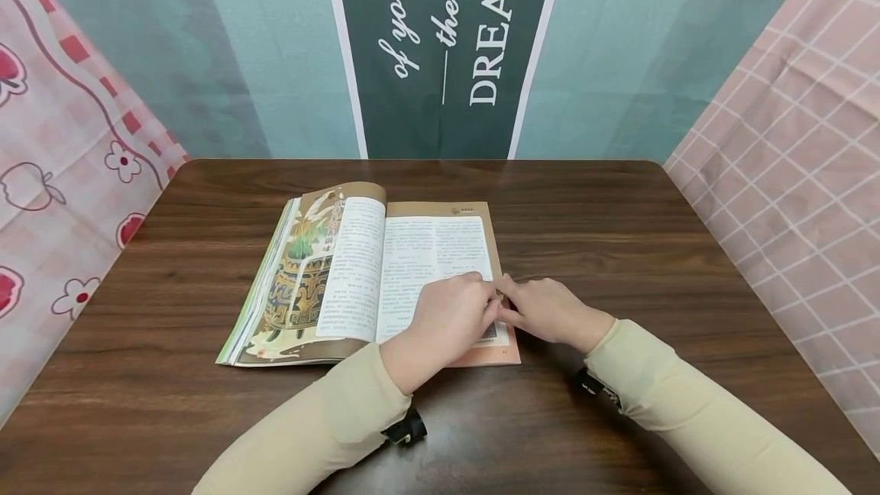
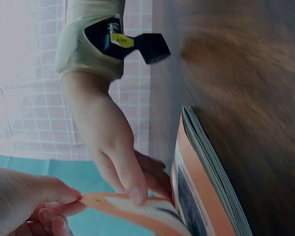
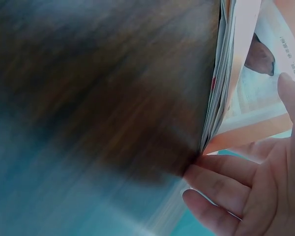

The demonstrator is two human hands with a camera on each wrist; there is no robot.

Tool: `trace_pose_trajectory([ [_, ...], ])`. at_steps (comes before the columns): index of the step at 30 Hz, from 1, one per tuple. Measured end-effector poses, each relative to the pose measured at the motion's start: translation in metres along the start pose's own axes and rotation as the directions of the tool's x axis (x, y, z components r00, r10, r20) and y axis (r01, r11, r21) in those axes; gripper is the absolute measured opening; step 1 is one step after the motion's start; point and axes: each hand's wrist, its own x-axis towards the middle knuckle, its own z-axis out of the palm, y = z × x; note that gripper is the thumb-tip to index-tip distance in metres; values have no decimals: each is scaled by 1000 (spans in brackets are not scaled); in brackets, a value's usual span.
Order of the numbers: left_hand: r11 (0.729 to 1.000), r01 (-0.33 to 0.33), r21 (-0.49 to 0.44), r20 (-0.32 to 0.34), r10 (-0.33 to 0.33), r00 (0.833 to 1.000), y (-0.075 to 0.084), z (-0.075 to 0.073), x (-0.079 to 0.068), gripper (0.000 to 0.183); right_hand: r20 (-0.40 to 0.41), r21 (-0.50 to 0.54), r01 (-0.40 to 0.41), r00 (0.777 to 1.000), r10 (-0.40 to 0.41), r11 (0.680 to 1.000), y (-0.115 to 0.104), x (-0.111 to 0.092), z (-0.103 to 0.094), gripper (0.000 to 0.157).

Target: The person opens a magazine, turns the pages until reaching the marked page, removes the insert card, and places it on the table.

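An open magazine (image 1: 406, 250) lies on the table, its left side showing a colourful picture of a patterned pot. My left hand (image 1: 447, 310) reaches across the right page to its outer edge. In the left wrist view, thumb and fingers of that hand pinch the corner of a lifted page (image 2: 132, 212) with an orange border. My right hand (image 1: 550, 312) meets it from the right. Its thumb lies on the face of the lifted page and its fingers reach behind it, beside the page stack (image 3: 219, 93). In the head view the hands hide the pinched corner.
The brown wooden table (image 1: 619, 235) extends around the magazine. A blue-green cloth with a lettered dark panel (image 1: 440, 121) hangs behind it. Patterned pink cloths flank the left (image 1: 62, 197) and right (image 1: 791, 136). Black straps (image 1: 406, 428) circle both wrists.
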Motion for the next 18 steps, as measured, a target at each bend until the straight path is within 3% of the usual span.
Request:
trace_pose_trajectory([
  [4, 999, 46, 5, -25, -45, 999, -8, -1, -1, 21, 39, 49, -33, 999, 31, 998, 3, -1, -1, 74],
  [7, 997, 73, -1, -48, -72, 996, -16, -5, -4, 15, 82, 79, -73, 994, 67, 994, 4, 0, -2, 88],
  [13, 990, 139, -8, -67, -139, 988, -39, -19, -15, 9, 149, 80, -110, 984, 97, 991, 4, 1, -3, 101],
  [18, 975, 222, -7, -66, -222, 973, -64, -36, -33, 8, 149, 35, -75, 986, 69, 997, 5, -1, -4, 100],
])
